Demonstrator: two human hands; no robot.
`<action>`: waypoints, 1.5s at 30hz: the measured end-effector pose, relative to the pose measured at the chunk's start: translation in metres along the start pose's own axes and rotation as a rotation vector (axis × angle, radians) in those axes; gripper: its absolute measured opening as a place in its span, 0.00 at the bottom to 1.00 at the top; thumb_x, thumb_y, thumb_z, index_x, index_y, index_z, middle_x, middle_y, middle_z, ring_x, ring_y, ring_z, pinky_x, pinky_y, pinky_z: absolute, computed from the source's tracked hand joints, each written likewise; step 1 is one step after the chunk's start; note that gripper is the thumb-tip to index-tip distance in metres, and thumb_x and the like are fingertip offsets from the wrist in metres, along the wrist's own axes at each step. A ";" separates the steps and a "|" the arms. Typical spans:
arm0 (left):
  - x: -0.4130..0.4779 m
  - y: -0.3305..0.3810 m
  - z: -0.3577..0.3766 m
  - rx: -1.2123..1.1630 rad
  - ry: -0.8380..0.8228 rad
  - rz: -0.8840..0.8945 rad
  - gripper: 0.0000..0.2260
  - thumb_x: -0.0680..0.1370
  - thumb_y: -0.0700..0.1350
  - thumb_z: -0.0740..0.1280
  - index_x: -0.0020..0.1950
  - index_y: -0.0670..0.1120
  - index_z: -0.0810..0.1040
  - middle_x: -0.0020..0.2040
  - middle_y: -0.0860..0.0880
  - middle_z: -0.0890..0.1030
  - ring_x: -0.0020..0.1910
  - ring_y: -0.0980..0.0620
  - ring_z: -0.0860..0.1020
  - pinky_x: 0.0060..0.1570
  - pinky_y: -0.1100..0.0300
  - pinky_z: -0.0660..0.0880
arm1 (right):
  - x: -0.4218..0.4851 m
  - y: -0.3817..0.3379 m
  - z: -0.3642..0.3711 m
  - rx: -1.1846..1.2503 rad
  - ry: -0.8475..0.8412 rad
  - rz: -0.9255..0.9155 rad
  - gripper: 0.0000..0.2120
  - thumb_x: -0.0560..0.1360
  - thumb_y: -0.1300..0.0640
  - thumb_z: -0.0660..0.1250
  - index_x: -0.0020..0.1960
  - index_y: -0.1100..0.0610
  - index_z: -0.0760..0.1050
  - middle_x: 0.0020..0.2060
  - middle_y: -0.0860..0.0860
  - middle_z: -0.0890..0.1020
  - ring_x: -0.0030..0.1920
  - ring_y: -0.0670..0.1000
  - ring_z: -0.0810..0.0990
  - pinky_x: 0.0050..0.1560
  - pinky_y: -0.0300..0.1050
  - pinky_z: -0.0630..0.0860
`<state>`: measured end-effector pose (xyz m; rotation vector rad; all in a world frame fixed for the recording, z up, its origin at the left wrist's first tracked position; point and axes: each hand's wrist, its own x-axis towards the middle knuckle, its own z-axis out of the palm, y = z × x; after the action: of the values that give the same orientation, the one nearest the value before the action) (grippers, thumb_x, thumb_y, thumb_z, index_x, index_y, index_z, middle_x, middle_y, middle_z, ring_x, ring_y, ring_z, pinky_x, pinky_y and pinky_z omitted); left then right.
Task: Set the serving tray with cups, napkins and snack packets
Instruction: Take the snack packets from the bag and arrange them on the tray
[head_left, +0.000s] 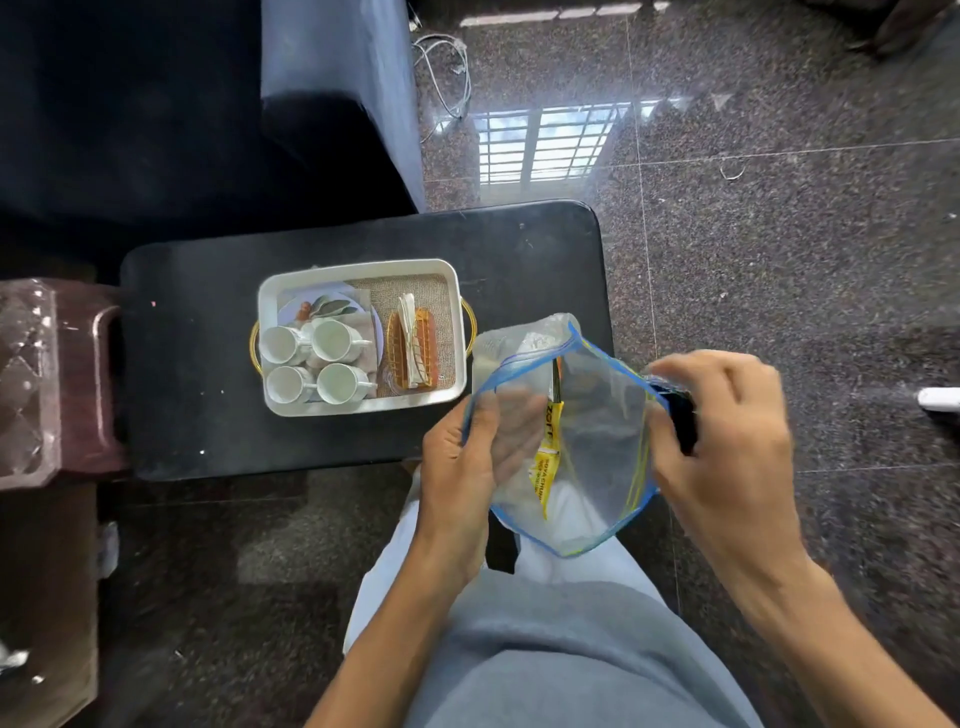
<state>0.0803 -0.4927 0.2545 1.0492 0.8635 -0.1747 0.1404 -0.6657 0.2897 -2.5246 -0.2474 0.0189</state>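
Note:
A white serving tray (270, 306) stands on the black table (192, 364). In it are several white cups (335, 340), a decorated plate (317, 306) and an orange wire basket (397, 348) with folded napkins (413, 338). In front of the table I hold open a clear zip bag (597, 415) with a blue rim. A yellow snack packet (545, 457) lies inside it. My left hand (462, 467) has its fingers inside the bag's left wall. My right hand (727, 441) pinches the bag's right rim.
A dark sofa (332, 104) stands behind the table. A brown carved table (47, 384) sits at the left. White cables (447, 73) lie on the speckled stone floor (779, 234). A white object (937, 400) lies at the right edge.

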 end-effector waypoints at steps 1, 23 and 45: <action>-0.001 0.002 0.000 0.004 -0.009 0.002 0.14 0.82 0.51 0.62 0.59 0.46 0.84 0.54 0.42 0.88 0.56 0.46 0.87 0.57 0.54 0.83 | 0.000 -0.007 0.000 -0.007 -0.045 -0.168 0.11 0.71 0.71 0.69 0.51 0.60 0.81 0.48 0.56 0.79 0.50 0.55 0.76 0.57 0.37 0.69; -0.013 -0.005 -0.023 -0.089 0.044 -0.051 0.14 0.84 0.47 0.61 0.61 0.41 0.83 0.54 0.39 0.87 0.55 0.42 0.87 0.49 0.57 0.84 | -0.007 0.017 0.118 -0.683 -1.109 -0.984 0.17 0.78 0.67 0.54 0.62 0.59 0.75 0.59 0.58 0.80 0.59 0.62 0.78 0.58 0.57 0.76; -0.004 0.000 -0.084 0.047 -0.011 -0.115 0.17 0.78 0.52 0.64 0.62 0.46 0.84 0.58 0.43 0.87 0.59 0.46 0.85 0.60 0.54 0.82 | 0.041 -0.052 0.000 -0.123 -0.878 -0.699 0.10 0.77 0.56 0.62 0.58 0.51 0.70 0.44 0.48 0.83 0.43 0.59 0.82 0.38 0.54 0.76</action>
<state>0.0326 -0.4254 0.2392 1.0420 0.9138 -0.2991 0.1718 -0.6165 0.3214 -2.2465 -1.4793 0.8485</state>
